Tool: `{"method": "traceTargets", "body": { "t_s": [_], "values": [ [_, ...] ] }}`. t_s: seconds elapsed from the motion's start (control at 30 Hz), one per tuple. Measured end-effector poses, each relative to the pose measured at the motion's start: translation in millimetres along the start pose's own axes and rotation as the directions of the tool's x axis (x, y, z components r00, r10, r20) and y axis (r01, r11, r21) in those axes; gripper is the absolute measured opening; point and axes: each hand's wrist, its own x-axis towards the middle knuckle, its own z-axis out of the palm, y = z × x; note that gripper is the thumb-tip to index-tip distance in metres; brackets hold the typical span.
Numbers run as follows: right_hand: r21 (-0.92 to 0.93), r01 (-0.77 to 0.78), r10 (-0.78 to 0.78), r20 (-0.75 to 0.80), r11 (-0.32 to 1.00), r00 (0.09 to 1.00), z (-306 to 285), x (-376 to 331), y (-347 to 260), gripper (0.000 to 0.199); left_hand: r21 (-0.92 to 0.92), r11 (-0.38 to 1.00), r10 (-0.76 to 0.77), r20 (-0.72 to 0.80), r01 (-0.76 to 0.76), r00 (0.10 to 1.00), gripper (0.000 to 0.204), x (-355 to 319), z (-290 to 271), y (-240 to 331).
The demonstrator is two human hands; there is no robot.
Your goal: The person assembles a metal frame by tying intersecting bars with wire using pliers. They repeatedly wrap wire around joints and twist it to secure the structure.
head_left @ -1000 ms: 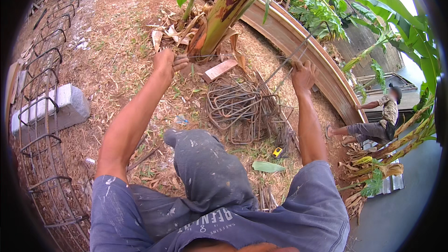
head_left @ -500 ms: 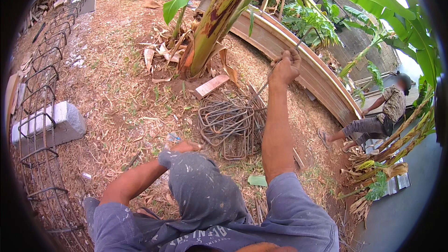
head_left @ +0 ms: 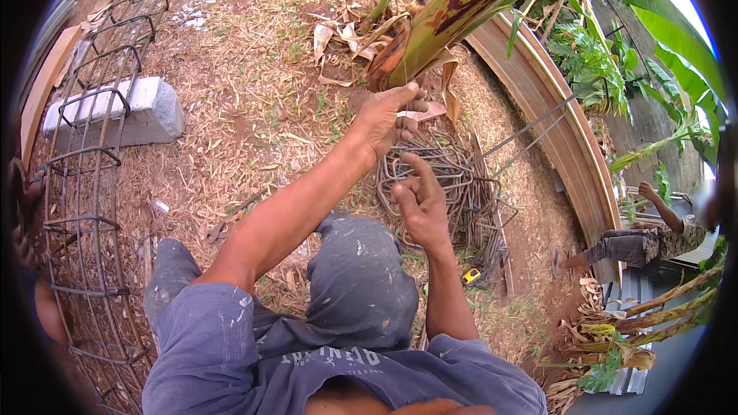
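Rebar stirrups (head_left: 450,184): lying in a tangled heap of bent rusty steel loops on the dirt, just in front of the raised knee and at the foot of the banana trunk.
Left hand (head_left: 388,119): reaching out over the near edge of the heap, thumb pointing up, fingers curling downward; touching or closing on a loop cannot be told, fingertips being hidden behind the hand.
Right hand (head_left: 421,204): hovering palm-up above the near side of the heap, fingers half curled and spread, gripping nothing.
Long straight rods (head_left: 530,134): running from the heap up and to the right, crossing the curved board.
Banana trunk (head_left: 453,15): leaning to the upper right, dry leaf sheaths peeling at its base just beyond the left hand.
Curved board (head_left: 561,138): arcing along the right of the heap, standing on edge in the soil.
Yellow tape measure (head_left: 470,276): lying on the ground by the lower right edge of the heap.
Rebar cage (head_left: 88,207): stretching along the left side, well apart from both hands.
Concrete block (head_left: 150,111): lying beside the upper part of the cage.
Grey trousers (head_left: 361,277): showing pale paint flecks over the raised knee, between the two forearms.
Another person (head_left: 653,238): crouching at the far right past the board, one arm raised.
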Motion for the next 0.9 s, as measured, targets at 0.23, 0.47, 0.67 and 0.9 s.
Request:
{"method": "traceTargets", "body": {
  "t_s": [0.23, 0.47, 0.67, 0.9],
  "values": [
    [0.084, 0.042, -0.026, -0.184, 0.996, 0.983, 0.7, -4.7, 7.4, 0.032, -0.238, 0.957, 0.132, -0.146, -0.165, 0.980, 0.026, -8.4, -20.2, -0.9],
    [-0.057, 0.015, -0.039, -0.439, 0.998, 0.898, -8.8, 14.0, 9.6, 0.023, -0.019, 0.908, 0.373, -0.425, -0.419, 0.825, 0.010, -13.7, -30.6, 28.4],
    [-0.024, -0.079, 0.061, -0.429, 0.997, 0.901, -13.7, 20.3, 14.1, 0.024, 0.018, 0.867, 0.482, -0.284, -0.498, 0.829, 0.010, -12.8, -38.8, 19.6],
    [0.152, -0.074, 0.095, -0.134, 0.986, 0.986, -20.7, -4.6, -17.4, 0.020, -0.363, 0.849, 0.192, -0.465, -0.384, 0.864, 0.009, 8.0, -64.0, 29.4]
  ]
}}
